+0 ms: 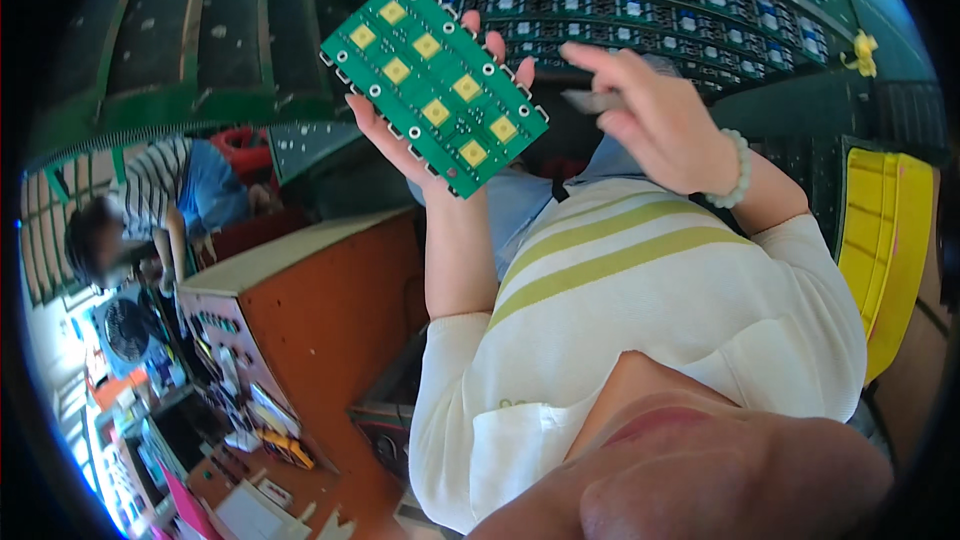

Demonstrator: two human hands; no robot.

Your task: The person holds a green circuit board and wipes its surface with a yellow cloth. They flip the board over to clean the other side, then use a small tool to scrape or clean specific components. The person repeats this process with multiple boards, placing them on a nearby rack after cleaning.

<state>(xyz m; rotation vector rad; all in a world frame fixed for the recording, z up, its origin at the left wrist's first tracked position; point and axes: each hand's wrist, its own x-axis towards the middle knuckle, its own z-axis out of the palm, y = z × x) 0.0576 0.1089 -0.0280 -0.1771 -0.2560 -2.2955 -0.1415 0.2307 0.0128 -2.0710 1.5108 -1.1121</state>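
My left hand (393, 148) holds up a green circuit board (418, 100), tilted, with its thumb along the near left edge and fingertips showing past the far right edge. Square yellow pads in rows and small white-ringed holes cover the board's visible face. Just right of the board, my right hand (672, 125) pinches a small grey pointed tool (592, 100) between thumb and fingers, its index finger stretched toward the board. The tool's tip stays apart from the board. Most of the tool is hidden by the hand, so its kind is unclear. A pale bead bracelet (742, 170) circles my right wrist.
Beyond my hands, racks hold rows of boards with blue and white parts (650, 5). A yellow crate (870, 250) stands at the right. An orange-brown wooden cabinet (330, 300) is at the left, with another person (165, 185) bending behind it. A fan (128, 328) stands further left.
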